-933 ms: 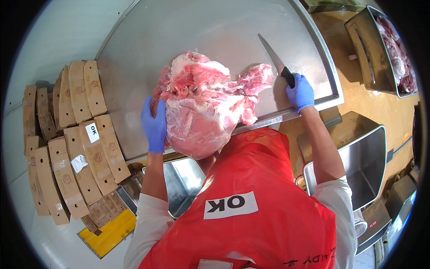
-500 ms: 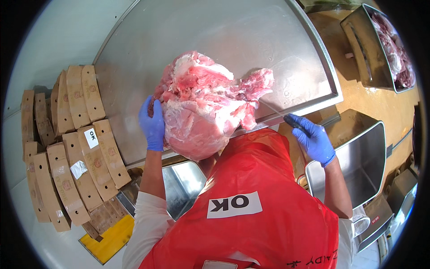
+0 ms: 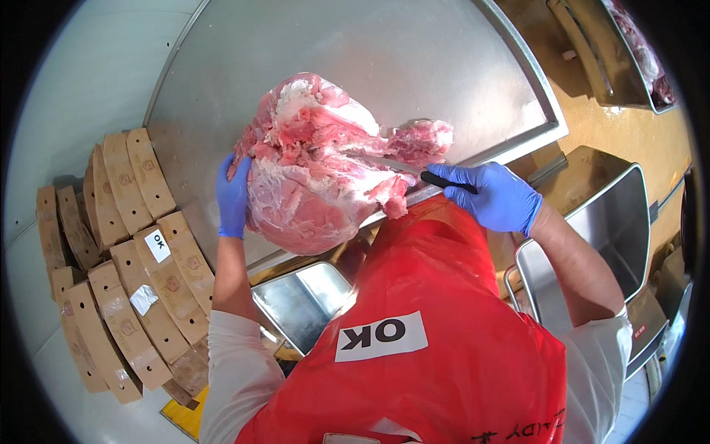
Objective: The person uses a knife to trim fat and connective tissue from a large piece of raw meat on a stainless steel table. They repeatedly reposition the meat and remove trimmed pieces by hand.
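Note:
A large piece of raw meat (image 3: pixel 296 207) rests at the near edge of the steel table (image 3: pixel 414 59), pink with white fat and an opened, ragged upper side. My left hand (image 3: pixel 233 198), in a blue glove, grips its left side; some of the fingertips are hidden against the meat. In my right hand (image 3: pixel 492 198), also gloved in blue, is a knife (image 3: pixel 446 183) with a black handle. Its thin blade points left and lies in the meat's opened middle, the tip out of sight. To the right of the blade a narrower meaty end (image 3: pixel 421 140) sticks out.
Flattened cardboard boxes (image 3: pixel 140 288) are stacked at the left. An open steel bin (image 3: pixel 592 229) stands at the right, and another steel container (image 3: pixel 303 296) sits below the table's near edge. At the far right, a bin (image 3: pixel 599 52) holds more meat.
My right hand has moved left, bringing the knife blade from beside the meat into its opened middle. The meat and my left hand sit slightly further left in view.

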`<state>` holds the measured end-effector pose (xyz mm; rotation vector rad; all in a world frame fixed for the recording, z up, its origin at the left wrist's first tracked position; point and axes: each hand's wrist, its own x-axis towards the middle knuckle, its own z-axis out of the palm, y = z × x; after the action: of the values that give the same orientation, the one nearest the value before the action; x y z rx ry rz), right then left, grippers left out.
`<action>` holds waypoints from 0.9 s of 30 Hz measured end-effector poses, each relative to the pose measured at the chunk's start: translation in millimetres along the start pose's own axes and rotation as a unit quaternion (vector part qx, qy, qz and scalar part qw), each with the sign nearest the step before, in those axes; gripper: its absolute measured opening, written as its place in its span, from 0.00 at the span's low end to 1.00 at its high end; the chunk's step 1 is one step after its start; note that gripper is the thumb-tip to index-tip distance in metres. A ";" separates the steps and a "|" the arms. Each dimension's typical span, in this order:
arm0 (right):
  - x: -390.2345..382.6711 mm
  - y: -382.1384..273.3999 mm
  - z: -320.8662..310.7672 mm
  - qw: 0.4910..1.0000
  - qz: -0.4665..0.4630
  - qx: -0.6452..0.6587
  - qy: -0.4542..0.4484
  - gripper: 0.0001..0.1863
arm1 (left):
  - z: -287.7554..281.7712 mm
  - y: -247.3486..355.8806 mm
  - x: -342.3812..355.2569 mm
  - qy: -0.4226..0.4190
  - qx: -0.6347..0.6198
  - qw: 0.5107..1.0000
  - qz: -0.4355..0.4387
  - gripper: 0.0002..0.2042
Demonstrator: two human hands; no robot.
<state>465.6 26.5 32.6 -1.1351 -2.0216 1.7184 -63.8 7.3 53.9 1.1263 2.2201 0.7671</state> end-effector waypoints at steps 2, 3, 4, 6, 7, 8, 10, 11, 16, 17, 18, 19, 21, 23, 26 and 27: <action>3.4 -7.7 5.0 1.000 0.004 0.008 0.012 0.22 | 1.7 8.2 -1.0 -0.031 -0.029 0.999 -0.003 0.34; 3.8 -8.8 15.0 0.999 -0.007 0.016 0.034 0.21 | 0.7 5.4 -0.3 -0.041 -0.039 0.998 0.000 0.34; 2.9 -13.0 24.1 0.998 -0.017 0.023 0.056 0.21 | -1.3 -0.7 -0.1 -0.051 -0.049 0.997 0.003 0.35; -6.5 -26.9 40.2 0.995 0.019 -0.048 0.085 0.22 | -0.1 -9.3 -2.4 -0.053 -0.069 0.996 -0.013 0.35; -10.4 -23.8 51.0 0.992 0.024 -0.071 0.104 0.23 | 2.6 -9.5 -4.3 -0.043 -0.078 0.996 -0.028 0.35; -13.4 -22.8 59.7 0.988 0.026 -0.095 0.123 0.23 | 3.4 -7.3 -5.1 -0.030 -0.087 0.995 -0.041 0.35; -20.4 -30.2 70.9 0.975 0.061 -0.176 0.124 0.25 | 3.6 -2.7 -5.1 -0.033 -0.061 0.997 -0.037 0.34; -22.8 -36.1 73.2 0.968 0.091 -0.211 0.099 0.25 | 2.9 -0.2 -4.4 -0.034 -0.049 0.998 -0.034 0.34; -27.1 -29.4 55.8 0.981 0.052 -0.154 0.109 0.24 | 4.3 11.9 -2.7 -0.045 -0.048 0.997 -0.027 0.34; -28.2 -21.2 41.9 0.986 0.019 -0.122 0.116 0.24 | 3.0 14.2 -5.0 -0.041 -0.042 0.998 -0.032 0.34; -29.7 -18.2 29.3 0.988 -0.011 -0.091 0.126 0.23 | 3.8 15.5 -2.6 -0.046 -0.053 0.997 -0.032 0.34; -32.5 -23.1 17.3 0.988 0.030 -0.117 0.095 0.22 | 4.4 16.3 -0.2 -0.051 -0.063 0.996 -0.032 0.34; -32.4 -25.1 5.9 0.988 0.076 -0.126 0.051 0.23 | 4.5 13.2 1.4 -0.051 -0.067 0.996 -0.033 0.34; -28.7 -26.1 0.5 0.988 0.091 -0.119 0.022 0.23 | 2.4 8.3 6.0 -0.042 -0.054 0.997 -0.031 0.34; -18.8 -26.3 -8.6 0.987 0.050 -0.152 0.018 0.23 | 0.9 8.2 3.9 -0.042 -0.028 0.998 -0.034 0.34; -11.3 -19.5 -14.6 0.991 0.039 -0.129 0.005 0.22 | 0.7 7.3 4.4 -0.049 -0.040 0.998 -0.030 0.34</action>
<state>474.7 29.2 57.7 -1.3123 -2.2724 1.5128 -61.7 14.8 57.6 1.0320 2.1135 0.7516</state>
